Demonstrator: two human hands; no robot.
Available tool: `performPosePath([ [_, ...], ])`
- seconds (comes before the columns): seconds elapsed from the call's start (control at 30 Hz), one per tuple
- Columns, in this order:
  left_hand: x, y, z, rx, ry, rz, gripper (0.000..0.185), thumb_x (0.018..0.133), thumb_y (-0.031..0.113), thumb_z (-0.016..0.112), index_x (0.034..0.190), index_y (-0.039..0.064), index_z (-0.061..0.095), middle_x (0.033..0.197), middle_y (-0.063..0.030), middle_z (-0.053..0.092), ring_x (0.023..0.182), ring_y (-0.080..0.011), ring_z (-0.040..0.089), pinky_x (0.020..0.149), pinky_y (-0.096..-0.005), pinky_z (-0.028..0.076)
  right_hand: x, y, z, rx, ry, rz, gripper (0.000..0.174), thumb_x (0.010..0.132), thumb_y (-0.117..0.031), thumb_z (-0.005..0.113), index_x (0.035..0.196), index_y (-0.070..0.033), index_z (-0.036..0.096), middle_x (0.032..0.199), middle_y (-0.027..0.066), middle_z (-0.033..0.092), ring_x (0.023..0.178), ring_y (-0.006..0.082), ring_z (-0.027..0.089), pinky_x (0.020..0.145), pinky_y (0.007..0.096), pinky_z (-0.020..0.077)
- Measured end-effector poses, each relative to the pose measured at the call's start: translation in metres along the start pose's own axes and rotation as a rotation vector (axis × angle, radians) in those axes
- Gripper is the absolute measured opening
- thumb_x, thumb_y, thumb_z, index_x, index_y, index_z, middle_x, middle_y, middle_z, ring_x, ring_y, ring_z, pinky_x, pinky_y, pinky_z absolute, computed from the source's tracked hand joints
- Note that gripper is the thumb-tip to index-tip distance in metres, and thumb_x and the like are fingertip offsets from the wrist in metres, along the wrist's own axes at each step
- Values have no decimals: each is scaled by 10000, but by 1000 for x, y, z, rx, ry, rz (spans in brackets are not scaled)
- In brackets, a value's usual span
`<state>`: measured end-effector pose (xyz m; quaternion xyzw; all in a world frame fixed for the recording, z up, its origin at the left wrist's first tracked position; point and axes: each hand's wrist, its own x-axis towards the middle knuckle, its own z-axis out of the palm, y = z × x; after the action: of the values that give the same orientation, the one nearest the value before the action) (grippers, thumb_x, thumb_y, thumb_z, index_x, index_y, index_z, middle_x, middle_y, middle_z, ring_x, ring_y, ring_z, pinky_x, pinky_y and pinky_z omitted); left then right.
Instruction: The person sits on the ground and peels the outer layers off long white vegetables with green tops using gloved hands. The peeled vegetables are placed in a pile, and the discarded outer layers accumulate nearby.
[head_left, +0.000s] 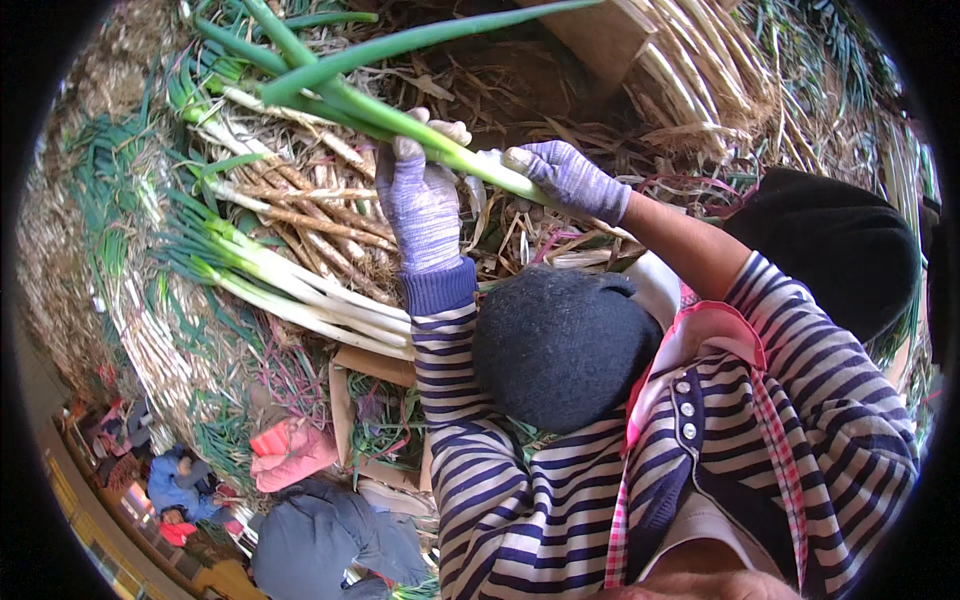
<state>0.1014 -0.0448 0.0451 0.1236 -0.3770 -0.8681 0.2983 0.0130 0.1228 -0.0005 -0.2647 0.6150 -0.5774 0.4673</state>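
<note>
A large green onion (360, 97) lies slantwise across both gloved hands, its green leaves to the upper left and its pale stem toward the right. My left hand (424, 195), in a purple-grey knit glove, supports it where the green begins, with the thumb over the stalk. The thumb and bent fingers of my right hand (574, 176) grip the white stem, covering its lower end. Left of my left wrist rests a bundle of peeled white-stemmed green onions (322, 296). Brown, unpeeled stalks (315, 202) lie above that bundle, beside my left hand.
Dry husks (517, 97) cover the ground beyond my hands. More unpeeled onions (697, 67) lean by a cardboard sheet (592, 37). An open cardboard box (341, 405) stands at lower left, near a person in dark clothing (322, 532). Dark-covered knees (562, 345) rise beneath my arms.
</note>
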Motion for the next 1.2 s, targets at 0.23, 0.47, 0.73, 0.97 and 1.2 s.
performPosePath([
  [0.23, 23, 21, -14, -462, -287, -145, 234, 884, 275, 590, 1011, 83, 632, 726, -71, 636, 656, -206, 613, 881, -395, 477, -44, 90, -81, -905, 146, 290, 482, 902, -470, 474, 943, -30, 667, 841, 230, 636, 795, 364, 627, 731, 437, 469],
  [0.47, 43, 89, 4, -480, -333, -20, 262, 940, 196, 429, 946, 14, 618, 599, -35, 515, 539, -132, 476, 656, -335, 425, -58, 31, -82, -688, 356, 134, 386, 897, -351, 554, 1082, -14, 596, 964, 212, 648, 852, 314, 643, 743, 396, 491],
  [0.73, 47, 40, 20, -348, -352, -8, 422, 968, 389, 377, 959, 35, 605, 586, -34, 481, 565, -199, 493, 1011, -523, 358, 35, -89, 33, -434, 151, -472, 406, 940, -379, 479, 1075, -22, 618, 850, 234, 634, 769, 371, 628, 701, 411, 497],
  [0.97, 44, 32, 17, -354, -575, -74, 444, 957, 442, 405, 989, 46, 604, 586, -28, 511, 635, -217, 515, 1063, -548, 251, 36, -72, 23, 322, 64, 209, 353, 967, -323, 464, 937, -19, 640, 713, 80, 642, 634, 196, 612, 644, 348, 505],
  [1.2, 46, 28, 18, -329, -562, -60, 440, 956, 449, 405, 993, 67, 621, 598, -18, 548, 653, -205, 546, 1074, -545, 253, 29, -74, 30, -53, 104, -373, 409, 856, -413, 638, 979, -24, 610, 801, 74, 642, 760, 154, 601, 702, 318, 490],
])
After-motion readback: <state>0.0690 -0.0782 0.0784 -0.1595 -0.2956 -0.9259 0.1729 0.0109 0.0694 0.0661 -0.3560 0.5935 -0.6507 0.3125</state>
